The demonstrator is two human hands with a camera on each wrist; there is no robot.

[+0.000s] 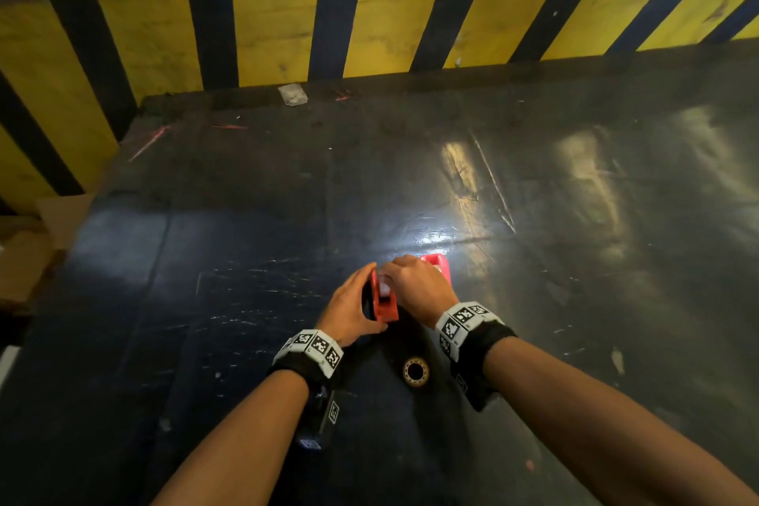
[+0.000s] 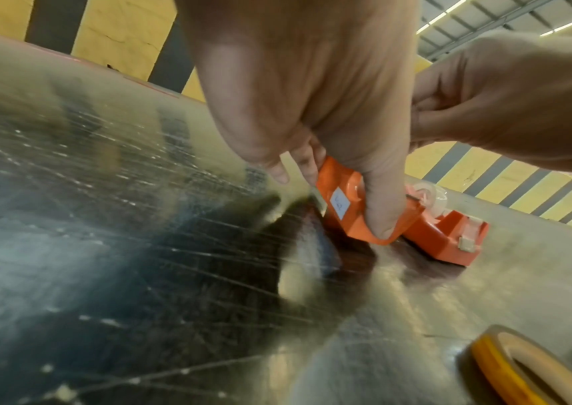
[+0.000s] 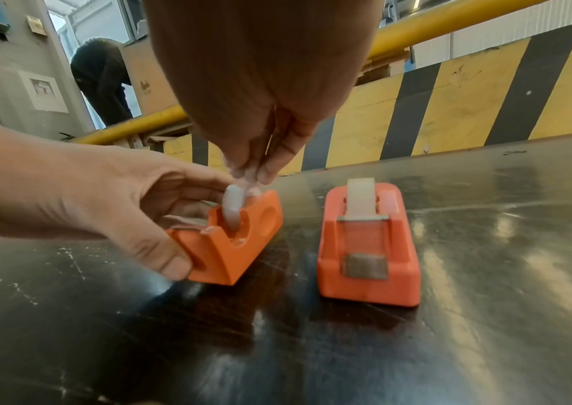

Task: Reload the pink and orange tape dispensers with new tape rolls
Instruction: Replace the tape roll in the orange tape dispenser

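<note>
The orange tape dispenser (image 1: 385, 302) (image 3: 236, 246) stands on the dark table, and my left hand (image 1: 374, 299) (image 3: 194, 227) grips its sides, thumb on the near end. A whitish tape roll (image 3: 233, 209) sits upright in its slot. My right hand (image 1: 385, 276) (image 3: 253, 175) pinches the top of that roll from above. The left wrist view shows my thumb on the orange dispenser (image 2: 347, 208). Just right of it the pink dispenser (image 1: 438, 265) (image 3: 367, 246) (image 2: 447, 235) rests flat with a clear roll (image 3: 360, 197) in it.
An amber tape roll (image 1: 415, 371) (image 2: 527, 367) lies flat on the table (image 1: 246, 259) between my wrists. A yellow-and-black striped barrier (image 1: 271, 29) runs along the far edge, with a paper scrap (image 1: 293, 94) below it. Cardboard (image 1: 24, 259) lies off the left edge. Another person (image 3: 101, 82) bends over beyond the barrier.
</note>
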